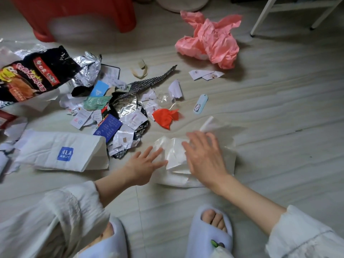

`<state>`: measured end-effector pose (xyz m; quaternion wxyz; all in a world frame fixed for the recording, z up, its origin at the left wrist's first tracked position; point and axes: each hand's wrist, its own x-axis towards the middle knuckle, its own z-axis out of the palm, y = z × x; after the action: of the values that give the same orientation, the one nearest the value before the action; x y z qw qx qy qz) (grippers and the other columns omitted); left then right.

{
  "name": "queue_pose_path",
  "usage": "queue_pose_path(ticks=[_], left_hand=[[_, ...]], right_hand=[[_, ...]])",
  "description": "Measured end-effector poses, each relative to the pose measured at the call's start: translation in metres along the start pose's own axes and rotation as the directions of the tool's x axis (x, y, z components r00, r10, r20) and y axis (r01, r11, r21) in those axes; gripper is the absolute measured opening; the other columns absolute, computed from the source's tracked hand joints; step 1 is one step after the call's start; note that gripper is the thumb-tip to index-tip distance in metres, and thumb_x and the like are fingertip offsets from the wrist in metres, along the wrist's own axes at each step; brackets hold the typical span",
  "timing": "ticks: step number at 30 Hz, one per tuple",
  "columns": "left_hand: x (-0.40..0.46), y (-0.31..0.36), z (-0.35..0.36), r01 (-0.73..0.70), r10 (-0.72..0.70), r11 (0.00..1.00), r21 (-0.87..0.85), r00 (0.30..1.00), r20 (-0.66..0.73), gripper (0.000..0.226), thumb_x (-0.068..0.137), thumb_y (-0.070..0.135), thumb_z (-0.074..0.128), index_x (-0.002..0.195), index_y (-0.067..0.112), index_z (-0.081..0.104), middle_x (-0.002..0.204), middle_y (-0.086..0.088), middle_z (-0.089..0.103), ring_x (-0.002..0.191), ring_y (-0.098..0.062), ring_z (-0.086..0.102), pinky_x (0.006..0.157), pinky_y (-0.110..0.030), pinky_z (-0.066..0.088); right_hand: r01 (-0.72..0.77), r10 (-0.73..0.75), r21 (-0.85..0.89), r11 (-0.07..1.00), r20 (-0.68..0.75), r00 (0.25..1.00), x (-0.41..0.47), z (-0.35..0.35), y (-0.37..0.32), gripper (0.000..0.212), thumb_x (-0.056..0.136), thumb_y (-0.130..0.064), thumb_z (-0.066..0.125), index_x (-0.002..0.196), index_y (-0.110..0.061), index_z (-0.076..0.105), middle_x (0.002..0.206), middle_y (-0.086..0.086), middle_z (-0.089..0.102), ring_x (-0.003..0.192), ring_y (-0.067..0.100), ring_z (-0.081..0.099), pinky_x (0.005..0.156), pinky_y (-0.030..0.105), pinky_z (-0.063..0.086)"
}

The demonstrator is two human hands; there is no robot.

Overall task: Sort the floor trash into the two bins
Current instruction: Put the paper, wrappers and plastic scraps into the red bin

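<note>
A crumpled clear plastic bag [175, 155] lies flat on the floor in front of me. My left hand [145, 164] reaches to its left edge with fingers spread and straight. My right hand [202, 155] hovers over or rests on the bag's middle, fingers also straight; it looks blurred. Neither hand holds anything. Beyond them a pile of trash spreads out: silver foil wrappers [126, 105], torn paper scraps [83, 116], a blue card [108, 127], a small red plastic scrap [165, 117] and a black snack bag [35, 75].
A white paper bag with a blue logo [61, 151] lies at the left. A pink plastic bag [210, 41] sits far right of the pile, a pale blue tag [200, 104] nearer. A red stool [74, 13] and a white frame leg [260, 17] stand behind. My slippered feet [210, 231] are below.
</note>
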<state>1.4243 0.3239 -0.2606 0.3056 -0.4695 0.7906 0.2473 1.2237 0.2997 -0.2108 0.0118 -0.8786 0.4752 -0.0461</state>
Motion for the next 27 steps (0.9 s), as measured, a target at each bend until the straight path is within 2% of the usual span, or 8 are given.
queue_pose_path(ticks=[4, 9, 12, 15, 19, 23, 25, 27], left_hand=[[-0.003, -0.003, 0.008, 0.017, -0.017, 1.000, 0.025, 0.999, 0.027, 0.068, 0.093, 0.013, 0.034, 0.146, 0.038, 0.000, 0.155, -0.001, -0.021, 0.144, -0.027, -0.009, 0.114, -0.047, 0.017], [0.000, 0.002, 0.010, -0.007, -0.073, 0.925, -0.381, 0.978, -0.195, 0.051, 0.095, 0.011, 0.034, 0.144, 0.019, 0.023, 0.156, -0.007, 0.008, 0.143, -0.029, 0.011, 0.115, -0.039, 0.020], [-0.001, 0.005, 0.000, -0.016, -0.356, 0.686, -0.727, 0.865, -0.354, 0.047, 0.094, 0.018, 0.047, 0.137, 0.006, 0.033, 0.142, -0.017, 0.031, 0.131, -0.029, 0.034, 0.107, -0.030, 0.025], [0.004, 0.004, -0.011, 0.108, -0.467, 0.409, -0.906, 0.878, -0.106, 0.073, 0.088, 0.031, 0.060, 0.143, 0.006, 0.021, 0.142, -0.018, 0.036, 0.129, -0.030, 0.039, 0.105, -0.035, 0.032], [0.009, 0.005, -0.022, 0.216, -0.500, 0.093, -0.972, 0.854, 0.142, 0.076, 0.073, 0.025, 0.077, 0.134, 0.003, 0.036, 0.127, -0.016, 0.051, 0.108, -0.028, 0.052, 0.090, -0.034, 0.044], [0.006, 0.016, -0.029, 0.273, -0.394, 0.261, -0.926, 0.906, 0.156, 0.032, 0.071, 0.030, 0.078, 0.086, 0.008, 0.061, 0.086, -0.012, 0.057, 0.077, -0.022, 0.055, 0.062, -0.026, 0.045], [0.007, 0.019, -0.029, 0.300, -0.441, 0.405, -0.864, 0.891, 0.103, 0.051, 0.070, 0.037, 0.078, 0.108, 0.011, 0.057, 0.109, -0.013, 0.050, 0.102, -0.027, 0.051, 0.084, -0.032, 0.045], [0.006, 0.021, -0.027, 0.318, -0.453, 0.309, -0.896, 0.878, 0.156, 0.073, 0.069, 0.036, 0.079, 0.126, 0.009, 0.041, 0.124, -0.014, 0.042, 0.110, -0.028, 0.047, 0.089, -0.035, 0.043]], right_hand=[[-0.091, 0.109, -0.142, 0.986, 0.127, 0.986, -0.008, 0.009, 0.029, 0.055, 0.069, -0.024, 0.073, 0.120, -0.011, 0.060, 0.135, 0.016, 0.052, 0.130, 0.031, 0.044, 0.106, 0.057, 0.031], [-0.110, 0.171, -0.220, 0.969, 0.282, 0.944, 0.002, 0.029, 0.031, 0.058, 0.050, -0.041, 0.086, 0.100, -0.017, 0.070, 0.076, 0.006, 0.069, 0.074, 0.026, 0.067, 0.098, 0.068, 0.029], [-0.099, 0.142, -0.171, 0.980, 0.261, 0.955, 0.001, 0.040, 0.015, 0.045, 0.043, -0.045, 0.089, 0.074, -0.018, 0.069, 0.062, 0.002, 0.062, 0.059, 0.023, 0.061, 0.071, 0.040, 0.050], [-0.150, 0.162, -0.067, 0.986, 0.243, 0.956, -0.009, 0.047, -0.002, 0.045, 0.042, -0.043, 0.089, 0.067, -0.016, 0.064, 0.062, 0.002, 0.059, 0.055, 0.023, 0.058, 0.047, 0.030, 0.043], [-0.274, 0.239, 0.114, 0.955, 0.251, 0.938, -0.021, 0.055, -0.008, 0.039, 0.056, -0.035, 0.086, 0.075, -0.012, 0.062, 0.067, 0.002, 0.061, 0.061, 0.025, 0.061, 0.049, 0.028, 0.042], [-0.490, 0.405, 0.280, 0.826, 0.311, 0.860, -0.014, 0.050, -0.015, 0.031, 0.088, -0.038, 0.058, 0.105, -0.014, 0.054, 0.104, 0.002, 0.064, 0.101, 0.025, 0.056, 0.078, 0.033, 0.034], [-0.595, 0.495, 0.296, 0.747, 0.349, 0.796, -0.011, 0.047, -0.021, 0.032, 0.089, -0.043, 0.055, 0.107, -0.017, 0.050, 0.107, 0.000, 0.064, 0.106, 0.023, 0.054, 0.083, 0.034, 0.030], [-0.677, 0.549, 0.294, 0.674, 0.414, 0.726, -0.007, 0.045, -0.025, 0.033, 0.087, -0.044, 0.057, 0.104, -0.017, 0.050, 0.104, 0.002, 0.064, 0.105, 0.024, 0.054, 0.083, 0.034, 0.031]])
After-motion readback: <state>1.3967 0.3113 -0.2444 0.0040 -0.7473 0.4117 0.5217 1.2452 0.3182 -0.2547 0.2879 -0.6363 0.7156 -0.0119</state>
